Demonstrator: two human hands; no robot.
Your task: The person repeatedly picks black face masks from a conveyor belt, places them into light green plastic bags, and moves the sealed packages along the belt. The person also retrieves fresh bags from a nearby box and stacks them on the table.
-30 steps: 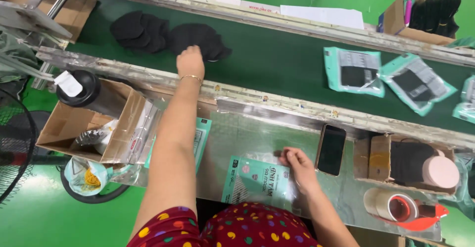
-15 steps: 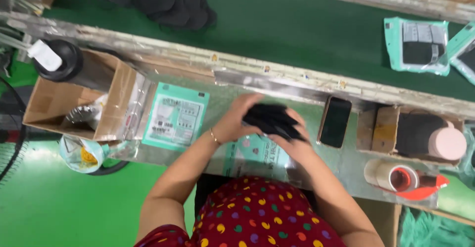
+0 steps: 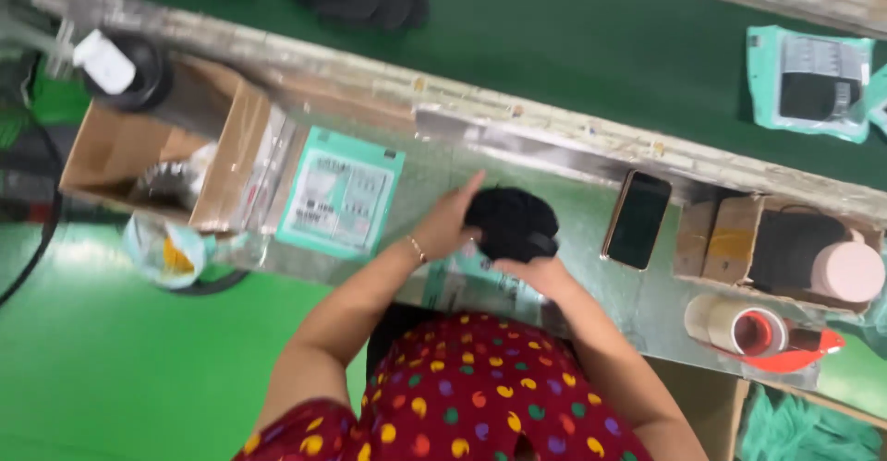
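— Hands' condition?
— The left hand (image 3: 450,223) and right hand (image 3: 536,274) are both closed around a black fabric bundle (image 3: 510,223).
— Location?
— Above the metal worktop (image 3: 573,239), between a teal packet (image 3: 341,200) and a phone (image 3: 637,219).

Black fabric bundle (image 3: 510,224), soft and bunched into a rounded lump, no clear edges or folds to make out. Sits low over the metal tabletop (image 3: 573,230), gripped on its left side by the left hand (image 3: 450,224) and from underneath by the right hand (image 3: 531,272). Teal printed pouch (image 3: 462,276) flat beneath, mostly hidden.
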